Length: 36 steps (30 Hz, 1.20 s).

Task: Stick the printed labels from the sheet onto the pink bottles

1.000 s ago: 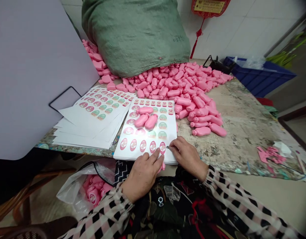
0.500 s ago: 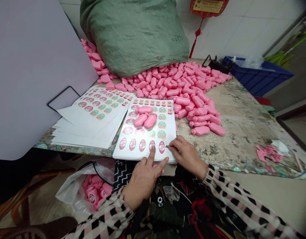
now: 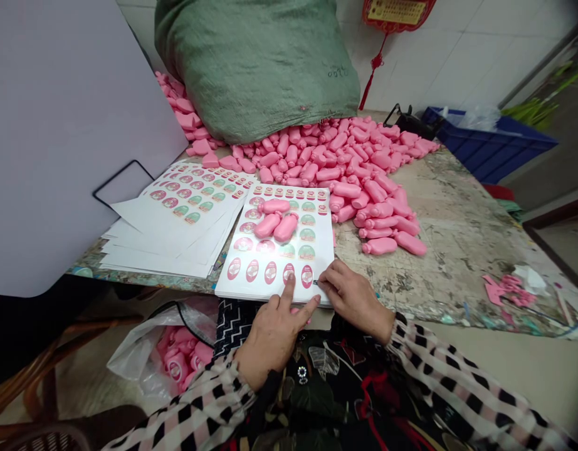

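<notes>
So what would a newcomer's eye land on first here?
Probably the heap of glossy pink plastic bottle shapes, spilling across the stained table. Behind it bulges a big green cloth sack. In front, the left hand and right hand touch a white paper sheet of pink and green stickers.

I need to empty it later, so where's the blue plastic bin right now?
In the head view, the blue plastic bin is at the upper right, just beyond the worktable's far right edge.
</notes>
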Tool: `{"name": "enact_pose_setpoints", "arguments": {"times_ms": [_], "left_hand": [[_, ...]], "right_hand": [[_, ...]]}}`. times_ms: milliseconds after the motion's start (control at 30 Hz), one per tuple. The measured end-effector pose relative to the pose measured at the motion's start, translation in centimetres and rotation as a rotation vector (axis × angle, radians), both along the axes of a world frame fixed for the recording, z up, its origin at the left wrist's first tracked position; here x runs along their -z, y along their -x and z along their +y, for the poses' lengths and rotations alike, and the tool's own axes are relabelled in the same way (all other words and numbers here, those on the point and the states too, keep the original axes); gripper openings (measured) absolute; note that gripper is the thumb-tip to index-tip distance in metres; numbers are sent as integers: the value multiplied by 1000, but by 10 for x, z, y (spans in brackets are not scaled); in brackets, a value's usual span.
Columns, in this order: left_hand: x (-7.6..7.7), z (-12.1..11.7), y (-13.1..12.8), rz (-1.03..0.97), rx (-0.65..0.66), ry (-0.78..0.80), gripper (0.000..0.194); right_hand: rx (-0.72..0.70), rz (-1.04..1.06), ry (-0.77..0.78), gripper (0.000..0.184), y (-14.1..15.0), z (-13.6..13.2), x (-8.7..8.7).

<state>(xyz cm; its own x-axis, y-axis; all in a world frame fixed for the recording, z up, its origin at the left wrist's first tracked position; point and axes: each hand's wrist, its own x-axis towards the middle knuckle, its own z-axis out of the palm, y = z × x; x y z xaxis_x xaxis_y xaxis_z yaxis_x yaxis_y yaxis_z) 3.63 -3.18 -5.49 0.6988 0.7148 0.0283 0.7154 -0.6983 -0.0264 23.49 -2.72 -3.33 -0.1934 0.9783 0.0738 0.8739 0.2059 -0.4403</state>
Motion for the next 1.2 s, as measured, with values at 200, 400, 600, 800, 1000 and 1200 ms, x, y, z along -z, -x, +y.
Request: {"name": "enact_pose_setpoints", "arguments": {"times_ms": [200, 400, 600, 800, 1000, 1200], "left_hand": [[3, 0, 1, -34, 4, 14, 54], [6, 1, 2, -66, 4, 13, 55], [3, 0, 2, -57, 7, 3, 57], [1, 1, 2, -61, 15, 0, 51], [0, 1, 2, -49, 20, 11, 55], [-1, 1, 2, -48, 15, 25, 55]], "right_hand": [[-52, 8, 11, 14, 4, -4, -3], [70, 21, 19, 16, 15, -11, -2], [217, -14, -23, 18, 22, -11, -1], [272, -52, -65, 17, 20, -1, 7], [278, -66, -82, 17, 20, 12, 7], [263, -108, -54, 18, 21, 20, 1]]}}
